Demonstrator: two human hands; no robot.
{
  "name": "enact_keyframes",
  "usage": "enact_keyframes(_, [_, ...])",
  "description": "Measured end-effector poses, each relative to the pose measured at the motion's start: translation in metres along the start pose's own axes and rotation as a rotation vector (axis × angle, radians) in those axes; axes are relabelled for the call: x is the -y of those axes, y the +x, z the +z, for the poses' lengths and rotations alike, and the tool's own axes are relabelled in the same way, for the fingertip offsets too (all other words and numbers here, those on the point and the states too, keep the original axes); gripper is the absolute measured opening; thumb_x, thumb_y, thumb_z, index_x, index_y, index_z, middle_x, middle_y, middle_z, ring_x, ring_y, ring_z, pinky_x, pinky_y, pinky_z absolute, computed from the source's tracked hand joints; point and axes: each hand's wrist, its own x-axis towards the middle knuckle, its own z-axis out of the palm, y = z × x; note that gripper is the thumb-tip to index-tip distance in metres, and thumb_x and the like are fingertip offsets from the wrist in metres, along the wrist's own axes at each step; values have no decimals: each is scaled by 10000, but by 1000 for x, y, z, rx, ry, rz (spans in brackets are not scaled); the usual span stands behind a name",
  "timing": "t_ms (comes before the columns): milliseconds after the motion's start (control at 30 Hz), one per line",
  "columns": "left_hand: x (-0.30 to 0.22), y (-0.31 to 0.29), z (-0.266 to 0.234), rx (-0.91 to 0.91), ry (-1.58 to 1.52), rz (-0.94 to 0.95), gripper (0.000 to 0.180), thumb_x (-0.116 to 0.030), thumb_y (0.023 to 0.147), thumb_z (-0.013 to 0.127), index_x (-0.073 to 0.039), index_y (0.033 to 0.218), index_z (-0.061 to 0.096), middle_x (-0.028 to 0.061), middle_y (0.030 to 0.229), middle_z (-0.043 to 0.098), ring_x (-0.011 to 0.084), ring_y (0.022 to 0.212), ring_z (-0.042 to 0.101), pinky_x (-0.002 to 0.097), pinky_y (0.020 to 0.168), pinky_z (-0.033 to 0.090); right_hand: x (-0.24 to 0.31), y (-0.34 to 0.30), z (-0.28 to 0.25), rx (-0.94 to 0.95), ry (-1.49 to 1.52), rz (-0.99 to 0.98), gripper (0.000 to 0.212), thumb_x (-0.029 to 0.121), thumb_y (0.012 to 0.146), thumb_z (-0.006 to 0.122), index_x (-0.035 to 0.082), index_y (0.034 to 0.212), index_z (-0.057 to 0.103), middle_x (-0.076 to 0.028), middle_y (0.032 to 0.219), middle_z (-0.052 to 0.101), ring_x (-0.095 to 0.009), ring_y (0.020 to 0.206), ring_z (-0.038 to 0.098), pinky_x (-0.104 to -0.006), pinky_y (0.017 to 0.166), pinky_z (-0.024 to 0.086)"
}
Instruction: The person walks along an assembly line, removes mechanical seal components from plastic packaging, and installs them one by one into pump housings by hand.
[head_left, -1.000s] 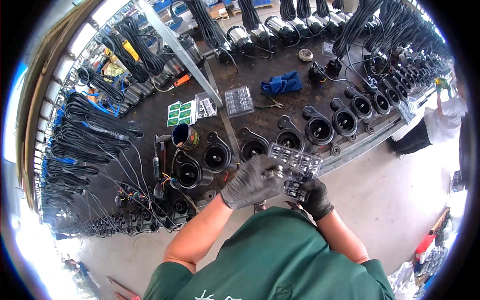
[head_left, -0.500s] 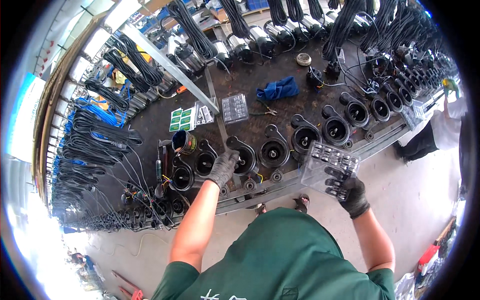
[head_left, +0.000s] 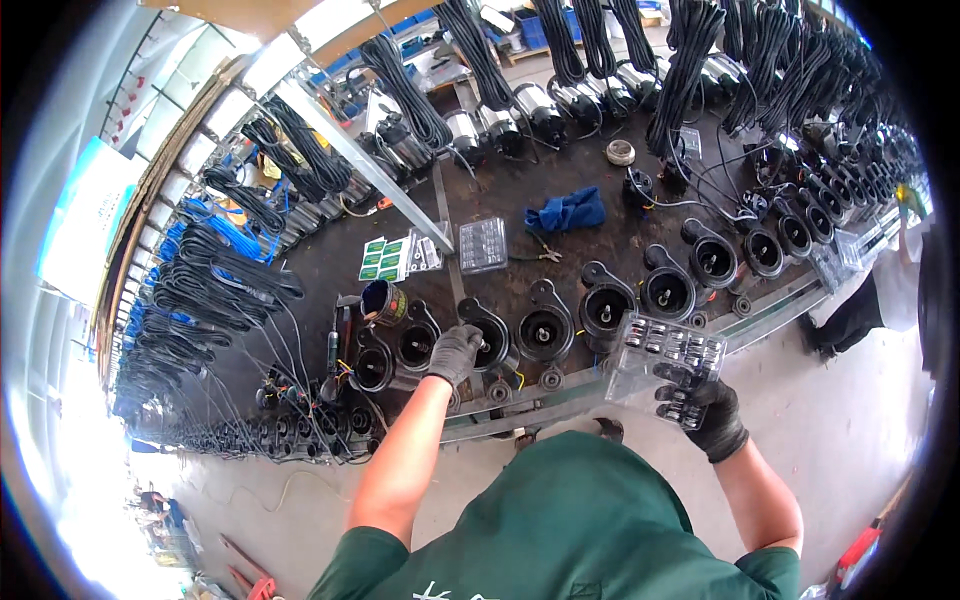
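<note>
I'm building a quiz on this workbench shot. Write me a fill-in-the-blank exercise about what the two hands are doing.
1. The right hand holds a clear plastic ____ of small parts.
2. The left hand reaches to a round black housing that lies on the ____.
3. Both hands wear dark ____.
4. The crumpled cloth behind the row of housings is ____ in colour.

Missing words: tray; workbench; gloves; blue

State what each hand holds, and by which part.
Right hand grips a clear plastic parts tray by its near edge. Left hand rests on a black motor housing; any grip is unclear.
</note>
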Motion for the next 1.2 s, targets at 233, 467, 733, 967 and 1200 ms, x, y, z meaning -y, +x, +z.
enact_keyframes(233, [-12, -1, 3, -107, 105, 52, 255, -191, 993, 610, -56, 1195, 687, 207, 1171, 704, 394, 1130, 666, 476, 997, 521, -19, 24, 50, 5, 48, -176, 802, 132, 667, 686, -66, 1426, 518, -208, 1331, 663, -355, 1130, 686, -458, 1021, 573])
enact_keyframes(467, [-43, 2, -8, 111, 466, -17, 257, -158, 936, 640, -75, 1170, 701, 228, 1105, 723, 413, 1019, 719, 475, 875, 584, -30, 24, 37, 75, 72, -64, 786, 150, 671, 671, -67, 1413, 535, -206, 1340, 661, -351, 1168, 668, -454, 1070, 533])
enact_keyframes(733, [-36, 3, 6, 25, 552, 9, 201, -174, 957, 597, -57, 1082, 702, 229, 1042, 743, 388, 1005, 731, 478, 855, 591, -40, 24, 37, -6, 94, -87, 714, 132, 699, 631, -44, 1386, 547, -199, 1247, 681, -348, 1049, 695, -450, 885, 614])
enact_keyframes(967, [-49, 5, -2, 118, 484, 21, 206, -206, 932, 624, -57, 1065, 673, 243, 1082, 723, 396, 1030, 716, 508, 890, 565, -30, 21, 22, 17, 71, -53, 762, 170, 672, 655, -31, 1400, 556, -189, 1320, 668, -370, 1214, 640, -482, 1100, 506])
enact_keyframes(1200, [-52, -4, -18, 104, 610, 70, 202, -165, 935, 635, -86, 1096, 728, 221, 1086, 704, 385, 1027, 707, 502, 893, 565, -29, 25, 18, 44, 85, -59, 748, 144, 678, 657, -24, 1399, 558, -187, 1329, 666, -365, 1214, 639, -489, 1091, 510])
